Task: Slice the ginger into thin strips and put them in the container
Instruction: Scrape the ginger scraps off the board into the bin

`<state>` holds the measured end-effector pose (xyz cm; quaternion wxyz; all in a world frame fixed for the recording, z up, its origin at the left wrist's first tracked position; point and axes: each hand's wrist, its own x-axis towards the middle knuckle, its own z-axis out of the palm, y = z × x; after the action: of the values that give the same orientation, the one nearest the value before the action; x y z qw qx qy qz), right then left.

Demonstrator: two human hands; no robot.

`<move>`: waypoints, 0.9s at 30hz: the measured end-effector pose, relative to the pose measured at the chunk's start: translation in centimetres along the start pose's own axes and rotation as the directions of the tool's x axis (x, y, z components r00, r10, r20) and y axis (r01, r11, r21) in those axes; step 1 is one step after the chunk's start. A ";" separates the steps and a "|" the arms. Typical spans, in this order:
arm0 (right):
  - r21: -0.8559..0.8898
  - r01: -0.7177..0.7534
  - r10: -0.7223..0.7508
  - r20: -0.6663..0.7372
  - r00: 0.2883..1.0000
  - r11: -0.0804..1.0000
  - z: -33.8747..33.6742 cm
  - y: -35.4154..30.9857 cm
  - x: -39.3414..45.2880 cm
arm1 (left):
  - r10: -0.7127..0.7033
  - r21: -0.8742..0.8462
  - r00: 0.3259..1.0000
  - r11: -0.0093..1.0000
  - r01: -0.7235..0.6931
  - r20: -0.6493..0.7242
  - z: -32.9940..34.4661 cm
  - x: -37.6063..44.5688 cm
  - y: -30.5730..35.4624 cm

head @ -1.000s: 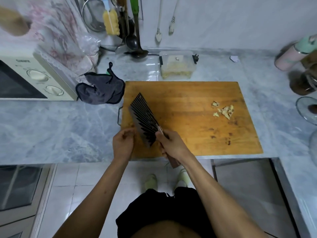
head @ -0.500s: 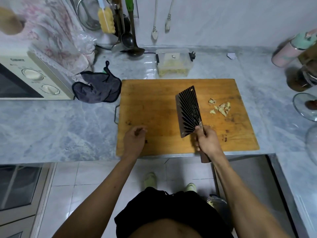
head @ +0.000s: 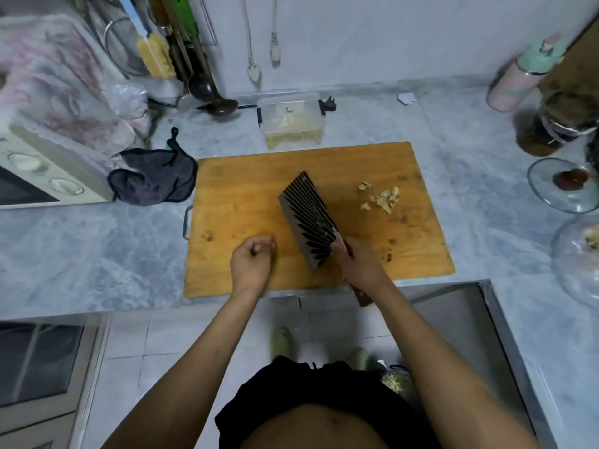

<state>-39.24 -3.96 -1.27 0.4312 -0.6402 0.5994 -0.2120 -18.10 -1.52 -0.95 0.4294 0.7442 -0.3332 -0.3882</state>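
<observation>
Two hands over the cutting board [head: 246,176]: right hand [head: 358,265] grips the cleaver [head: 309,218], left hand [head: 252,259] curled, holding nothing visible; ginger pieces [head: 384,199] lie right, container [head: 293,119] beyond

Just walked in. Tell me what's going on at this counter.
A person stands at a wooden cutting board. The right hand grips a ribbed cleaver, its blade tilted over the board's middle. The left hand rests curled on the board, apparently empty. A few ginger scraps lie to the right. The plastic container behind the board already holds pale strips.
</observation>
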 end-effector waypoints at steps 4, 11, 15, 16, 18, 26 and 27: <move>0.004 -0.017 0.017 -0.106 0.994 1.000 -5.2 4.0 0.5 | -0.048 -0.028 0.999 0.999 0.047 -0.020 2.1 -1.7 0.2; -0.093 0.056 -0.057 -0.001 0.998 0.994 -6.9 3.5 0.3 | -0.047 -0.053 0.997 0.998 0.044 -0.064 6.4 -3.6 1.6; -0.050 0.050 -0.043 0.137 0.990 0.997 -5.1 1.9 0.0 | -0.056 -0.071 0.992 0.996 0.048 -0.111 9.1 -4.3 2.5; -0.036 0.032 -0.026 0.161 0.987 0.999 -4.9 2.0 0.0 | -0.065 -0.085 0.991 0.995 0.055 -0.116 9.5 -4.5 2.7; 0.003 -0.019 0.019 0.178 0.984 1.000 -5.8 2.6 -0.1 | -0.089 -0.104 0.989 0.992 0.077 -0.114 10.2 -5.0 2.6; -0.046 0.038 -0.036 0.037 0.999 0.998 -11.4 6.2 -0.4 | -0.116 -0.069 0.991 0.991 0.111 -0.071 12.4 -5.9 2.0; -0.050 0.070 -0.068 0.037 0.997 0.996 -11.6 6.0 -0.4 | -0.107 -0.064 0.992 0.993 0.103 -0.062 12.8 -5.7 2.2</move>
<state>-52.02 -6.48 0.25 0.4174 -0.6751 0.5745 -0.2000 -32.20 -2.53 -1.55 0.4415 0.7595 -0.2677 -0.3957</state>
